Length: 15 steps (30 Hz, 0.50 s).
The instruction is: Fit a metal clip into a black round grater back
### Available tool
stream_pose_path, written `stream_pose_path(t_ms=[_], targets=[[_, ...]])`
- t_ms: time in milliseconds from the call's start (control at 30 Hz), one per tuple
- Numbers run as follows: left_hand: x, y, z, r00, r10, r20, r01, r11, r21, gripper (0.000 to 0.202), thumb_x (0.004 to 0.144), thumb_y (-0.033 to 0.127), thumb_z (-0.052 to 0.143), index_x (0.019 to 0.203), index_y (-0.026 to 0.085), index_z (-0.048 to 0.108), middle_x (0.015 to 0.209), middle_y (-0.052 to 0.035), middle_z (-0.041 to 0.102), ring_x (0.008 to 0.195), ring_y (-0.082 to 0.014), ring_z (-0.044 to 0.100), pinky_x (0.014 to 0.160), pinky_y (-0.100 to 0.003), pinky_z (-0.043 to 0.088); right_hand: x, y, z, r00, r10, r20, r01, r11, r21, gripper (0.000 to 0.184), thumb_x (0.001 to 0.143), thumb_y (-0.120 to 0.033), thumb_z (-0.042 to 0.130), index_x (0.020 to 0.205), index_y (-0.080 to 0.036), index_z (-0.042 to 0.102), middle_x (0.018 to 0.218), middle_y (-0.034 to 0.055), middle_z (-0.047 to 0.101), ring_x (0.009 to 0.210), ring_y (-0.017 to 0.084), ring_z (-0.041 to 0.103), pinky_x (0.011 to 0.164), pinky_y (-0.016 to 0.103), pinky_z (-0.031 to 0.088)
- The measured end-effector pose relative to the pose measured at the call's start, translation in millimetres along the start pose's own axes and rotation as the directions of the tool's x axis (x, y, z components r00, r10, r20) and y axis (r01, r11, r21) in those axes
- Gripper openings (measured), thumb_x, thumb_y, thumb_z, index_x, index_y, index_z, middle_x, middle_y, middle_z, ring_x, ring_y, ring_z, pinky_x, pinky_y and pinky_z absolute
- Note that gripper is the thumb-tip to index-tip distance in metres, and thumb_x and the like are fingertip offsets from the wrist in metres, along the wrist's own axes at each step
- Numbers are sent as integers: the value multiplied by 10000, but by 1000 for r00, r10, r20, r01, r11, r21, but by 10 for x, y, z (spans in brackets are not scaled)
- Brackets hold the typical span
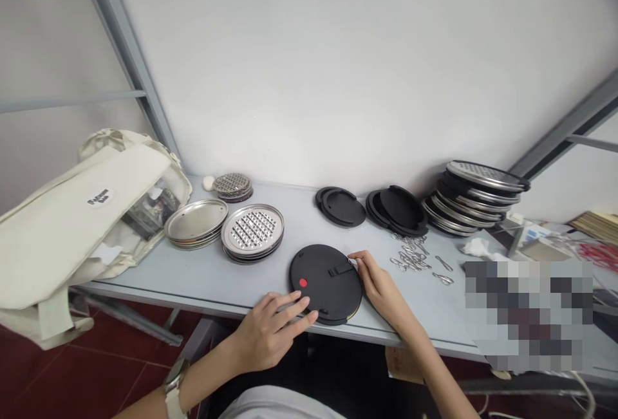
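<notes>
- One head view only, looking down at a grey table.
- Black round lid lies near the table's near edge, right of centre, with a steel rim showing under it, a red dot on its left and a black strap on its far side.
- Your left hand: open, fingers spread, tips on the lid's near-left edge, gripping nothing. Good, light steadying contact.
- Your right hand: fingertips pinched together at the lid's right rim, beside the strap. Anything held is too small to tell.
- Farther off: steel grater plates, plain steel trays, black rings, and wire clips to the right.
- Writing: black lettering on the canvas bag's white patch, too blurred to read. No brands readable.
</notes>
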<state>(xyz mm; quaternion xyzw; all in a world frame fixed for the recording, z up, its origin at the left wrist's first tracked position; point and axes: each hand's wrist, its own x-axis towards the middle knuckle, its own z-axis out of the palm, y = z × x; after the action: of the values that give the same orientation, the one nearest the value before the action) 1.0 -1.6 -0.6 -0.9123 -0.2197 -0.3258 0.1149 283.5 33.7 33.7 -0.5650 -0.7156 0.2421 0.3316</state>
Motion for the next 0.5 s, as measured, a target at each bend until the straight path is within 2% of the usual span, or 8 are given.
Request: stream_pose_path(t_ms=[233, 367, 500], targets=[[-20, 60, 47, 996, 0, 87, -2, 1000, 16, 566, 880, 50, 428, 1427, 192, 460, 1367, -74, 540, 1308, -237, 437, 973, -356, 419, 42, 47, 2, 999, -15, -49, 13, 999, -42, 339, 1017, -426, 252, 1122, -233, 511, 706, 5, 583, 610, 195, 563, 627, 302, 444], [-22, 81, 76, 990, 5, 144, -17, 996, 84, 578, 892, 99, 451, 1458, 212, 421, 1402, -72, 508, 1322, -231, 421, 1007, -350, 407, 87, 76, 13, 994, -44, -95, 33, 993, -116, 334, 1013, -402, 260, 1059, -238, 547, 818, 49, 651, 763, 232, 609, 732, 350, 465], [-13, 74, 69, 991, 7, 134, -19, 996, 84, 586, 889, 115, 469, 1463, 220, 413, 1399, -59, 510, 1317, -227, 421, 1004, -350, 398, 92, 86, 18, 990, -83, -118, 64, 986, -153, 329, 1007, -377, 279, 997, -231, 573, 901, 76, 663, 856, 244, 602, 823, 393, 455]])
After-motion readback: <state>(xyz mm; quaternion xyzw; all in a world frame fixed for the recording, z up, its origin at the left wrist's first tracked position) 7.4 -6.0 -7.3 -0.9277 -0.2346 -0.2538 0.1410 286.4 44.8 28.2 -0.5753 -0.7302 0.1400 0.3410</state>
